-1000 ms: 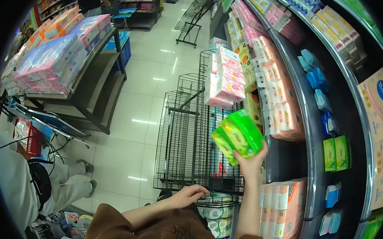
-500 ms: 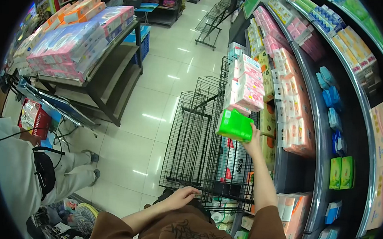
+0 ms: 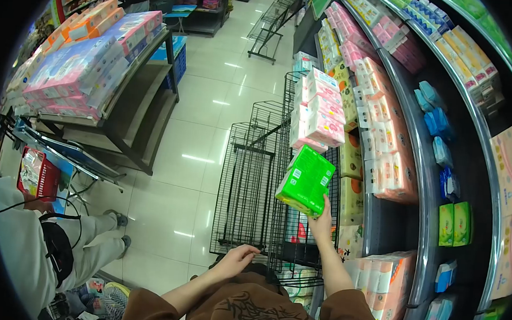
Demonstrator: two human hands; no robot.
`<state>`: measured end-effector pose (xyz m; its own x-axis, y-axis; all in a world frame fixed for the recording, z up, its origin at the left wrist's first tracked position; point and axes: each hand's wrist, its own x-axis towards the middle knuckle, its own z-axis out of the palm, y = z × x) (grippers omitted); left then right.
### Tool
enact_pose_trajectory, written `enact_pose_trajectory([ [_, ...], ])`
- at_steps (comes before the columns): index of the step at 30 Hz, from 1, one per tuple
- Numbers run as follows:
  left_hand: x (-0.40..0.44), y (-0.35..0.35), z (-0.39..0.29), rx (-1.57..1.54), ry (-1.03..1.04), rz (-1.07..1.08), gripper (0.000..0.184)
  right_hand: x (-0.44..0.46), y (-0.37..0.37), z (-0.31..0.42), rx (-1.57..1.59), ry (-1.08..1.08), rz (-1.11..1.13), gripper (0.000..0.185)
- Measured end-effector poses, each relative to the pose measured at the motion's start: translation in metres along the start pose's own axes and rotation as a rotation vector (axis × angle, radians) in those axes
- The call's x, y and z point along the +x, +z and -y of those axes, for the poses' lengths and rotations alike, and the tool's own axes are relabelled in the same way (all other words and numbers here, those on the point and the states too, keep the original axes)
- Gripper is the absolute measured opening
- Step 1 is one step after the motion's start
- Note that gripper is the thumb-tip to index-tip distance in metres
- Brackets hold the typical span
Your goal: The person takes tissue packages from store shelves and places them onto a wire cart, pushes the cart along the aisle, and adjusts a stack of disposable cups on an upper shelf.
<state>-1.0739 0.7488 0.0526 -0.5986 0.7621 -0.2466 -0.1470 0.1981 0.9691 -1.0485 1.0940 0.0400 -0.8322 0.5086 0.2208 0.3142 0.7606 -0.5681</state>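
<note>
My right hand [image 3: 321,218] grips a green tissue pack [image 3: 307,179] by its lower right corner, over the black wire rack [image 3: 248,189]. Printed labels show on the pack's upward face. Just beyond it are stacked pink and white tissue packs [image 3: 319,114]. My left hand [image 3: 239,259] is at the near edge of the wire rack, its fingers together and bent; whether it touches the wire or holds anything is hidden.
Shelves of orange tissue packs [image 3: 385,150] run along the right, with green packs [image 3: 455,224] farther right. A display table [image 3: 136,103] with pink-purple packs stands left. A person in light trousers [image 3: 96,232] is at lower left, near a red basket [image 3: 45,176].
The green pack has turned in my right hand, showing its labelled face, and sits slightly lower beside the pink packs. My left hand stays near the rack's edge.
</note>
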Motion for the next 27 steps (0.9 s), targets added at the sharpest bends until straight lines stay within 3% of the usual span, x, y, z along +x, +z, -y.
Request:
enact_pose_trajectory([
  [5, 0.006, 0.000, -0.003, 0.030, 0.005, 0.062, 0.022, 0.007, -0.008, 0.021, -0.135, 0.198, 0.110, 0.082],
  [6, 0.006, -0.001, -0.003, 0.027, -0.006, 0.075, 0.022, 0.011, -0.004, 0.007, 0.047, 0.209, 0.195, 0.095],
  [9, 0.008, 0.003, -0.004, 0.084, 0.014, 0.105, 0.022, 0.002, -0.015, 0.004, 0.190, 0.024, 0.256, 0.112],
  [10, 0.008, 0.006, 0.000, 0.078, 0.038, 0.099, 0.022, 0.006, -0.018, -0.003, 0.216, 0.114, 0.336, 0.125],
  [13, 0.008, 0.010, 0.009, 0.065, 0.065, 0.104, 0.022, 0.027, -0.021, -0.001, 0.120, -0.011, 0.243, 0.127],
  [18, -0.001, 0.003, -0.008, 0.162, -0.008, 0.207, 0.024, 0.075, -0.017, 0.001, -0.021, -0.004, 0.441, 0.146],
  [21, -0.007, 0.004, 0.001, 0.150, 0.007, 0.175, 0.024, 0.085, -0.026, 0.016, -0.245, 0.087, 0.652, 0.140],
  [24, -0.017, 0.001, 0.008, 0.154, 0.030, 0.127, 0.023, 0.086, -0.033, 0.021, -0.286, -0.127, 0.653, 0.130],
  [27, -0.025, -0.002, 0.014, 0.141, 0.010, 0.086, 0.022, 0.099, -0.044, 0.025, -0.293, -0.150, 0.663, 0.117],
])
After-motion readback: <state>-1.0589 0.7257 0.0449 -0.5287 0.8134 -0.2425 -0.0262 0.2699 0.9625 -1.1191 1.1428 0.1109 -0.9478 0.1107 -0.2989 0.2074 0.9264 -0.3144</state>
